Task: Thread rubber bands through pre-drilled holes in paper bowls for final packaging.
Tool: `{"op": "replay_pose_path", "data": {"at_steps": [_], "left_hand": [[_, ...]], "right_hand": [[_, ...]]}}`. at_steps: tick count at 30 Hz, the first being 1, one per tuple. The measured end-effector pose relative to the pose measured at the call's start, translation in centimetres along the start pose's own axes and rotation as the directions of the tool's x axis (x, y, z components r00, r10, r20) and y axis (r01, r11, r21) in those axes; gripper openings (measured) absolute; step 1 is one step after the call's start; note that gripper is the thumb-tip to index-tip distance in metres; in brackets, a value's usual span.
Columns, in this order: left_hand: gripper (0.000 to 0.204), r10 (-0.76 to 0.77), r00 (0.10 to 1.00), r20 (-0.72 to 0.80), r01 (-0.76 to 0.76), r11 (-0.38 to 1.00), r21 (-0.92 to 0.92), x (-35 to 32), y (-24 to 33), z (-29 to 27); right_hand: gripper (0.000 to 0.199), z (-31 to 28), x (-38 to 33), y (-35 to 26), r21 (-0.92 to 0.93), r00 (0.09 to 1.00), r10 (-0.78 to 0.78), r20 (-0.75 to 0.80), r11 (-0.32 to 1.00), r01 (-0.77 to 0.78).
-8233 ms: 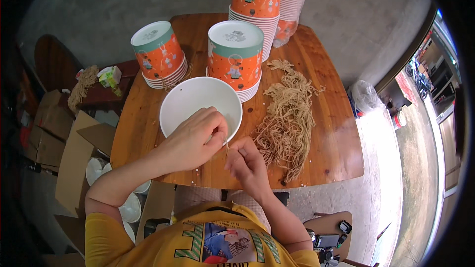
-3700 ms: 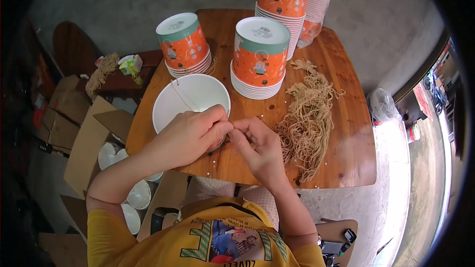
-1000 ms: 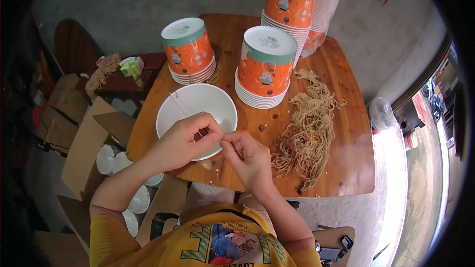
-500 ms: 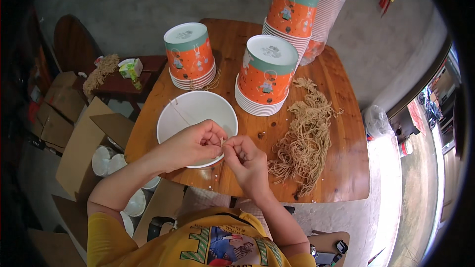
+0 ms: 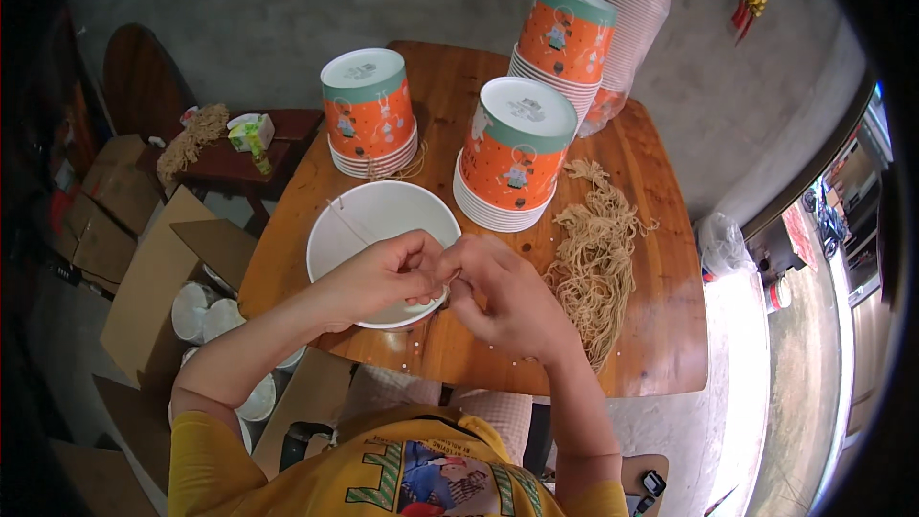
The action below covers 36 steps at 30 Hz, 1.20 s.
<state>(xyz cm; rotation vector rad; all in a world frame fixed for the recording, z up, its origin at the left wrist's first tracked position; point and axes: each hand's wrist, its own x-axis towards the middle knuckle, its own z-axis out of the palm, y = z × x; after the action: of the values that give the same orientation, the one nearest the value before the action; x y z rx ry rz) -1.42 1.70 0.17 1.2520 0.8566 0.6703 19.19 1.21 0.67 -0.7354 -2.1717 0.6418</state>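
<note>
Item: 1 paper bucket (image 5: 412,215), mouth up, white inside, at the near left of the wooden table (image 5: 661,325). Item: 1 cord (image 5: 348,223), running from the bucket's far left rim down into its interior.
Item: left hand (image 5: 388,273), above the bucket's near right rim, little altered; thumb and forefinger bent inward, grip on cord could not be told.
Item: right hand (image 5: 512,292), changed in the last 0.5 s: wrist swung out to the right, fingers curled against the left fingertips; pinch hidden, could not be told.
Effect, as judged: cord handled from a new angle, its fastening apparently incomplete.
Item: 1 loose cord hank (image 5: 598,268), right of the hands. Item: 1 inverted bucket stack (image 5: 517,158), beyond the bucket to the right.
</note>
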Motion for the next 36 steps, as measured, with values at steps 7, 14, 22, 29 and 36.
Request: {"op": "replay_pose_path", "data": {"at_steps": [7,14,22,29,36], "left_hand": [[0.011,-0.085,0.996,0.020,0.085,0.996,0.020,0.0,0.2,-0.1],[0.013,-0.049,0.999,0.000,0.049,0.999,-0.008,0.6,-0.4,0.0],[0.012,-0.029,0.999,0.019,0.029,0.999,0.029,0.6,-0.3,0.1],[0.013,-0.046,0.998,-0.044,0.049,0.996,0.071,1.0,-0.5,0.8],[0.015,0.006,1.000,0.000,-0.006,0.993,0.120,1.0,-0.6,1.1]], "right_hand": [[0.023,-0.9,0.9,0.2,-0.183,0.987,-0.157,0.042,0.970,0.163],[0.012,-0.7,0.1,1.1,0.596,0.946,0.255,0.200,0.734,-0.325],[0.014,-2.4,-0.2,1.8,0.446,0.939,0.284,0.194,0.827,-0.343],[0.014,-2.8,0.3,1.0,0.579,0.941,0.189,0.280,0.749,-0.323],[0.011,-0.7,1.1,2.6,0.390,0.985,0.155,0.074,0.905,-0.172]]}}
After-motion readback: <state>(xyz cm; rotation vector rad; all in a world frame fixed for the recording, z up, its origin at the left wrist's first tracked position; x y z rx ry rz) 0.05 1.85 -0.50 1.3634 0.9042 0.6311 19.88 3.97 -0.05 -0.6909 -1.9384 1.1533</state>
